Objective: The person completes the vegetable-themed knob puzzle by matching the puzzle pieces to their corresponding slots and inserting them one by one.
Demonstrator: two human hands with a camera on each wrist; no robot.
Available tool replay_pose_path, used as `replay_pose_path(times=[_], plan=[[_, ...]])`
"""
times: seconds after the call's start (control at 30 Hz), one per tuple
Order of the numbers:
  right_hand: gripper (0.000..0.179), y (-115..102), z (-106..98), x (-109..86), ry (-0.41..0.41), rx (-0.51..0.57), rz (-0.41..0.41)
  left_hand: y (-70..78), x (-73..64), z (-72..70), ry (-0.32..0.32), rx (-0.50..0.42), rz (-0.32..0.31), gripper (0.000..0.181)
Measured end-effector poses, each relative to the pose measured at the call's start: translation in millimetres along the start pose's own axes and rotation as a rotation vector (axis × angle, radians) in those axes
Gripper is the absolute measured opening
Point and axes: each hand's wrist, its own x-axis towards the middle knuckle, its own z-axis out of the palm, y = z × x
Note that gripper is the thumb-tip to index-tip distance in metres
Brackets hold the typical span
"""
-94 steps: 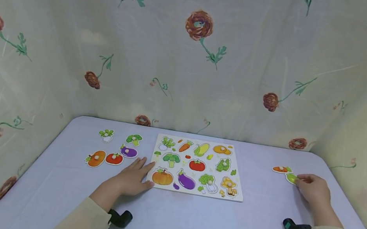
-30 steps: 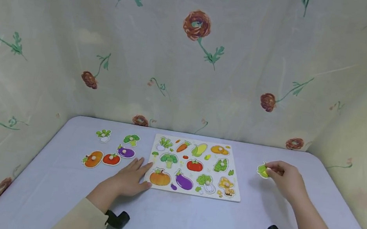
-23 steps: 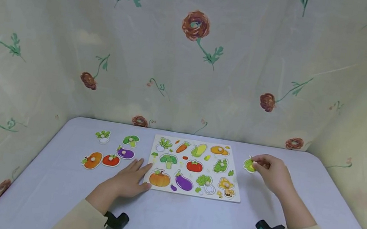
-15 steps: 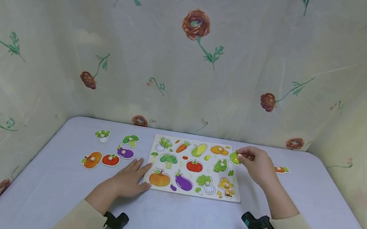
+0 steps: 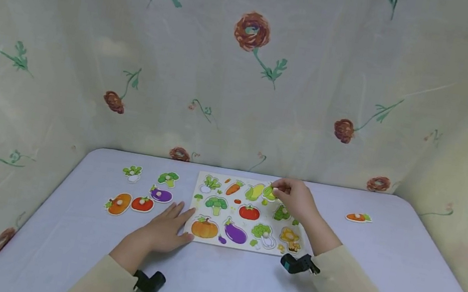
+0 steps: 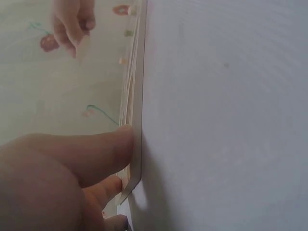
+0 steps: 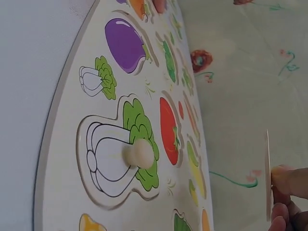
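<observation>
A white vegetable puzzle board (image 5: 235, 223) lies flat on the table. My left hand (image 5: 164, 229) rests on its left edge with the fingers spread; in the left wrist view the thumb (image 6: 103, 149) lies against the board's side. Above the upper right of the board, my right hand (image 5: 297, 201) pinches a green and yellow corn piece (image 5: 269, 193), just right of the printed corn (image 5: 254, 191). In the right wrist view that corn piece (image 7: 268, 178) is seen edge-on, raised off the board. The knobbed cabbage piece (image 7: 113, 159) sits in its recess. My right hand hides the board's top right corner.
Left of the board lie loose turnip (image 5: 132, 174), broccoli (image 5: 168, 179), eggplant (image 5: 160, 194), tomato (image 5: 142, 204) and pumpkin (image 5: 118, 203) pieces. A carrot piece (image 5: 358, 217) lies alone on the right. A flowered curtain (image 5: 173, 66) hangs around the table.
My right hand has picked up the corn piece beside the carrot piece and carried it left, over the board. The left hand has stayed at the board's left edge.
</observation>
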Motion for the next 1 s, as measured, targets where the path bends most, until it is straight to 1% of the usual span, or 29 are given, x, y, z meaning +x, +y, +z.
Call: replay_pose_path(times=[0.1, 0.23, 0.4, 0.57, 0.73, 0.83, 1.0], plan=[[0.016, 0.0, 8.3, 9.7, -0.018, -0.002, -0.017, 0.9, -0.4, -0.6, 0.001, -0.004, -0.003, 0.073], [0.015, 1.2, 19.3, 21.0, -0.052, -0.004, -0.007, 1.8, -1.0, -1.1, -0.007, -0.007, -0.007, 0.072], [0.015, 3.6, 33.1, 33.7, -0.077, -0.01, 0.06, 1.5, -1.4, -0.7, -0.003, 0.003, -0.006, 0.073], [0.016, 7.7, 44.4, 47.3, -0.108, -0.042, 0.086, 1.5, -1.4, -0.5, 0.006, 0.003, -0.003, 0.072], [0.015, 9.2, 50.2, 53.6, -0.137, -0.059, 0.077, 0.0, 0.9, 0.1, 0.004, 0.014, 0.002, 0.073], [0.015, 11.0, 53.8, 55.8, -0.134, -0.059, 0.075, -1.3, 2.0, 1.1, 0.004, 0.023, 0.001, 0.074], [0.015, 11.3, 59.7, 58.7, -0.131, -0.05, 0.104, -3.3, 2.8, 2.7, 0.008, 0.021, -0.002, 0.075]])
